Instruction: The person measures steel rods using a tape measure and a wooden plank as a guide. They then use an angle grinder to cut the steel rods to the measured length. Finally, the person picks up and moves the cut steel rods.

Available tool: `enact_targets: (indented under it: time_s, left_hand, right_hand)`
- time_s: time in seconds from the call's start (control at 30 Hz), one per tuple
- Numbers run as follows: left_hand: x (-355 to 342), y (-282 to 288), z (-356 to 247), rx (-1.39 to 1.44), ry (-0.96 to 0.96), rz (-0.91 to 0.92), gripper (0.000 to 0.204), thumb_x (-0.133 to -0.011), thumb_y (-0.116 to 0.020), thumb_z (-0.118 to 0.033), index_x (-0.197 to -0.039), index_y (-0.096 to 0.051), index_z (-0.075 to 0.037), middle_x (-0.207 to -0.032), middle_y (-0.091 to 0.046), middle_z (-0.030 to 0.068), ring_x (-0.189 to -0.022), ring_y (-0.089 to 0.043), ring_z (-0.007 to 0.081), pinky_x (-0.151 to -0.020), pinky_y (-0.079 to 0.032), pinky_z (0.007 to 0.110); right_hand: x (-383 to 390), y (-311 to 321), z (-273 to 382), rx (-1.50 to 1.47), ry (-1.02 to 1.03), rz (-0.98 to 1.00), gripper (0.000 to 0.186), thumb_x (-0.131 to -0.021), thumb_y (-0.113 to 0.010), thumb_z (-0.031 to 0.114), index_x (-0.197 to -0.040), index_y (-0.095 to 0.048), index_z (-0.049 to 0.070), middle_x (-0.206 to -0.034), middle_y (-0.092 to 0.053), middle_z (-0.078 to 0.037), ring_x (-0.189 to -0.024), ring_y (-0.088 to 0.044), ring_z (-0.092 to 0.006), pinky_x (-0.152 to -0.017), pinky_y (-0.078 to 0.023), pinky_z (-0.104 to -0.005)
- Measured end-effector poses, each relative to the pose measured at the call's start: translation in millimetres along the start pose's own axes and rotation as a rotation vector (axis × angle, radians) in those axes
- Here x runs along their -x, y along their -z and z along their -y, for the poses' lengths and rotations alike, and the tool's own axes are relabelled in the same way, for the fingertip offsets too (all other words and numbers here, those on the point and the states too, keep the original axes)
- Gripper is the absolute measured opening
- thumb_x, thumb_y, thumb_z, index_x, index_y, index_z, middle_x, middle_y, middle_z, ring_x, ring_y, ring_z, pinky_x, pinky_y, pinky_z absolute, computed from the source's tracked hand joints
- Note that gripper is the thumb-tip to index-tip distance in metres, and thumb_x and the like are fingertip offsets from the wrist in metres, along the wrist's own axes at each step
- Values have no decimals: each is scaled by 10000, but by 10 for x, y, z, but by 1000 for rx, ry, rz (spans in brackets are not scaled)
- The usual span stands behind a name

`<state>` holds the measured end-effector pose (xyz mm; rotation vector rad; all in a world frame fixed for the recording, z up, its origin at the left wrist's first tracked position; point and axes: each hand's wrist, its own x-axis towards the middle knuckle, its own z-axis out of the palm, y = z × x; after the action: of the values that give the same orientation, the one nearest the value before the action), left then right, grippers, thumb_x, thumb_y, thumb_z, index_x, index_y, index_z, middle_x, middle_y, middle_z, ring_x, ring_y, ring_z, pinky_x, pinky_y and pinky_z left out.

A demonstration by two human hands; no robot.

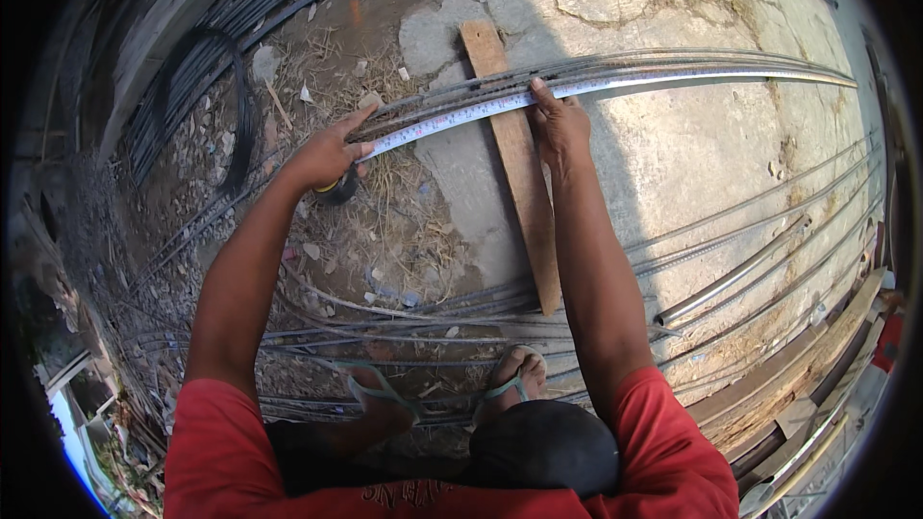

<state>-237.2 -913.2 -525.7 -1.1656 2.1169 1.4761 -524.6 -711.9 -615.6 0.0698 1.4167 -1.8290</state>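
A long white tape measure blade (pixel 452 119) is stretched from left to far right beside a bundle of thin steel reinforcing bars (pixel 625 61). My left hand (pixel 327 156) is closed around the tape measure's black and yellow case (pixel 336 192), mostly hidden below the palm; its index finger reaches toward the bars' left ends. My right hand (pixel 561 127) grips the blade, with the thumb across it against the bars and the other fingers partly hidden. Under blade and bars lies a wooden plank (pixel 519 173), running toward my feet.
More bars (pixel 413 336) cross the ground near my sandalled feet. A metal pipe (pixel 735 271) lies at right, near stacked timber (pixel 798 375). Coiled black wire (pixel 240 115) and long bars (pixel 288 5) are at upper left. The ground is cracked concrete (pixel 702 154) and rubble.
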Motion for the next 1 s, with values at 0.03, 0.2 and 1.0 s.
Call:
enact_targets:
  time_s: [0.03, 0.2, 1.0]
  left_hand:
    - [-28, -9, -15, -104, 11, -13, 690, -1022, -660, -129, -1639, -355, -181, -1337, -682, 191, -802, -737, 202, -859, -565, 366]
    - [-232, 65, 203, -729, 50, -130, 774, -996, -685, -334, -1628, -333, -59, -1366, -648, 266, -1079, -726, 367, -979, -536, 471]
    - [-317, -211, -387, -920, 230, -112, 412, -966, -579, -199, -1278, -562, 70, -1208, -717, 264, -1161, -700, 383, -985, -540, 479]
  right_hand:
    - [12, 9, 18, 59, -35, 11, 638, -900, -861, 335, -1329, -556, -26, -1250, -672, -143, -1134, -676, -270, -1023, -520, -398]
    - [600, -184, -48, 1050, 296, 98, 813, -787, -919, 369, -1372, -547, -54, -1250, -641, -203, -1157, -647, -355, -993, -528, -430]
    - [577, -115, -394, 1287, 609, -7, 682, -772, -817, 221, -1296, -497, -76, -1238, -515, -283, -1151, -527, -462, -1011, -453, -521]
